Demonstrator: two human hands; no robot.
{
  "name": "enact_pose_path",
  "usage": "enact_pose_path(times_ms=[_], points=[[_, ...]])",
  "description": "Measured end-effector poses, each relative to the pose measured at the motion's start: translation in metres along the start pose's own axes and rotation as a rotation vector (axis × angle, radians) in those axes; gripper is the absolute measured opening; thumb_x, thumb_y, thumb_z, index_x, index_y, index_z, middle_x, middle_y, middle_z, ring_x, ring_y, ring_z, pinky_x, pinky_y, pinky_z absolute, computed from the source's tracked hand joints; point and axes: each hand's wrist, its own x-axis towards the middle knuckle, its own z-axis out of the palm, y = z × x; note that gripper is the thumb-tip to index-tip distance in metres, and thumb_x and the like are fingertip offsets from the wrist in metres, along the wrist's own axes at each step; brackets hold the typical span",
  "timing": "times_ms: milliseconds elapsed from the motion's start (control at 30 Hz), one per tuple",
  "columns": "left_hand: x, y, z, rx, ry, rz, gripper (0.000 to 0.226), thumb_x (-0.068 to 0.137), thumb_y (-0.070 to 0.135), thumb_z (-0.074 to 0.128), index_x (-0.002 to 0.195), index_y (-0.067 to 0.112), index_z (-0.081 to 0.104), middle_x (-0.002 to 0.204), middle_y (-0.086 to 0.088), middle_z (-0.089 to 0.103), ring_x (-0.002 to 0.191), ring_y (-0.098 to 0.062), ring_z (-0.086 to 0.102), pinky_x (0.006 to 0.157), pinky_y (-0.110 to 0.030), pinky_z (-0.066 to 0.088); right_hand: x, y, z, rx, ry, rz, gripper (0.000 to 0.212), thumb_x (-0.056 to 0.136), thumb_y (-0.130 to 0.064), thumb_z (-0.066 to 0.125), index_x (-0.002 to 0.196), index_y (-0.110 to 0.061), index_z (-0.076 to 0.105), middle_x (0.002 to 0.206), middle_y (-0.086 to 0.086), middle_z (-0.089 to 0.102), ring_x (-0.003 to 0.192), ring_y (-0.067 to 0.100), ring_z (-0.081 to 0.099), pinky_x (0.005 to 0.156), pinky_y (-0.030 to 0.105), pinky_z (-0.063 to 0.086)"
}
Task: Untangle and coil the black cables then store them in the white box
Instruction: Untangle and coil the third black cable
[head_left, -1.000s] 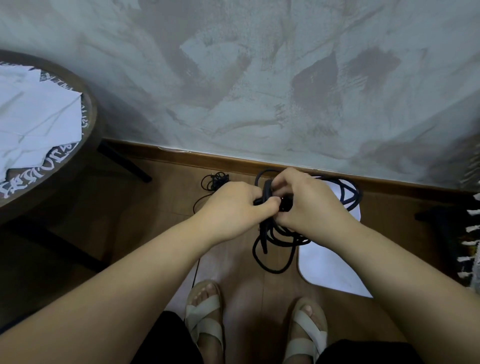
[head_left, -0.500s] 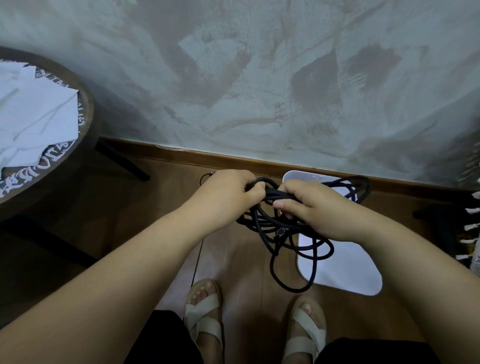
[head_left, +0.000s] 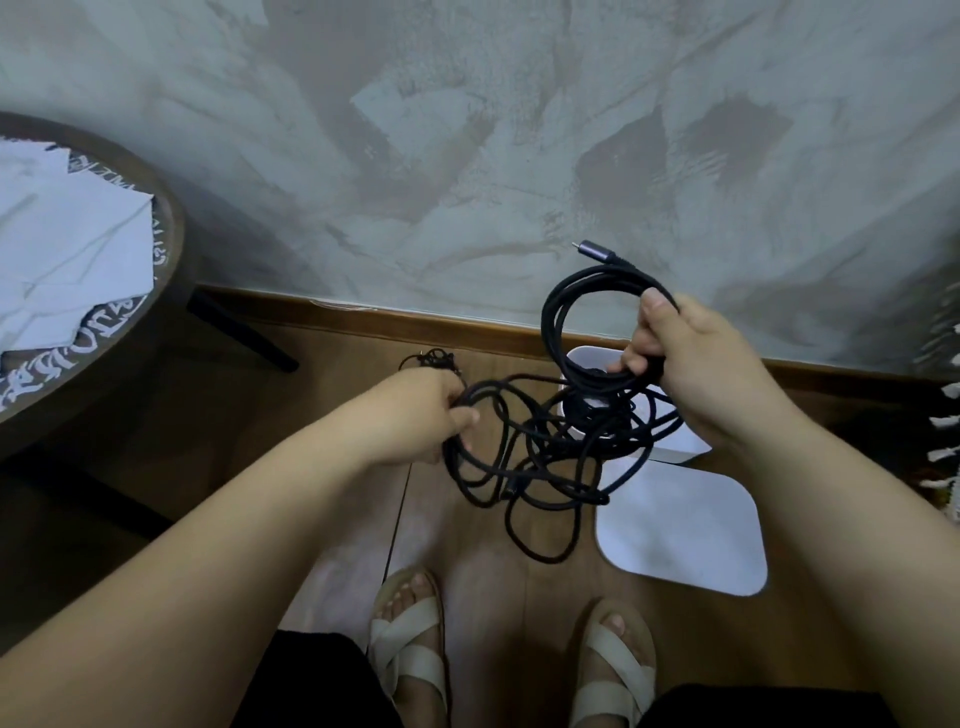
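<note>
A tangle of black cables (head_left: 540, 457) hangs between my hands above the wooden floor. My right hand (head_left: 691, 369) grips a coiled bundle of loops, raised against the wall, with a grey plug (head_left: 597, 251) sticking up from it. Lower down and to the left, my left hand (head_left: 421, 415) grips other loops of the same tangle. The white box (head_left: 675, 441) stands on the floor by the skirting board, partly hidden behind the cables and my right hand. Its white lid (head_left: 680, 530) lies flat on the floor in front of it.
A small bunch of thin black cable (head_left: 434, 359) lies on the floor near the skirting board, a thin strand running from it towards my feet. A round dark table (head_left: 104, 322) with white papers stands at the left. My sandalled feet (head_left: 410, 639) are below.
My hands have drawn apart: the right one rose up and to the right with a coil, the left one stayed low. The tangle now stretches between them, and the box and lid show more.
</note>
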Motion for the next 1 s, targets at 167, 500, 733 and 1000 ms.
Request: enact_pose_path(times_ms=[167, 500, 733, 1000], points=[[0.004, -0.002, 0.005, 0.244, 0.110, -0.015, 0.041, 0.090, 0.031, 0.060, 0.129, 0.020, 0.050, 0.126, 0.000, 0.058, 0.113, -0.017, 0.056, 0.092, -0.026, 0.043, -0.004, -0.007, 0.010, 0.228, -0.041, 0.039, 0.028, 0.102, -0.028, 0.035, 0.079, -0.015, 0.041, 0.050, -0.011, 0.035, 0.054, 0.012, 0.038, 0.071, 0.032, 0.051], [-0.010, 0.034, 0.003, -0.025, 0.336, 0.438, 0.050, 0.087, 0.052, 0.040, 0.127, 0.025, 0.053, 0.125, 0.008, 0.059, 0.114, -0.005, 0.052, 0.096, -0.025, 0.041, -0.020, -0.010, 0.025, -0.652, -0.439, -0.174, 0.020, 0.099, -0.028, 0.040, 0.081, -0.021, 0.046, 0.063, -0.008, 0.047, 0.063, 0.011, 0.050, 0.064, 0.026, 0.041], [-0.008, 0.033, 0.014, -0.514, -0.081, 0.201, 0.041, 0.093, 0.043, 0.045, 0.065, 0.013, 0.046, 0.043, 0.005, 0.043, 0.044, -0.011, 0.052, 0.058, -0.023, 0.050, -0.024, 0.000, 0.025, -0.619, -0.515, -0.164, 0.012, 0.097, -0.032, 0.042, 0.085, -0.029, 0.044, 0.069, -0.010, 0.052, 0.053, -0.004, 0.047, 0.055, 0.013, 0.036], [-0.016, 0.040, -0.001, -0.592, -0.107, 0.258, 0.041, 0.088, 0.041, 0.049, 0.059, 0.014, 0.039, 0.042, 0.003, 0.030, 0.034, -0.009, 0.025, 0.040, -0.022, 0.024, -0.024, -0.010, -0.007, -0.409, -0.571, -0.011, 0.028, 0.098, -0.037, 0.041, 0.116, -0.032, 0.062, 0.114, -0.017, 0.064, 0.107, -0.004, 0.057, 0.091, 0.017, 0.042]])
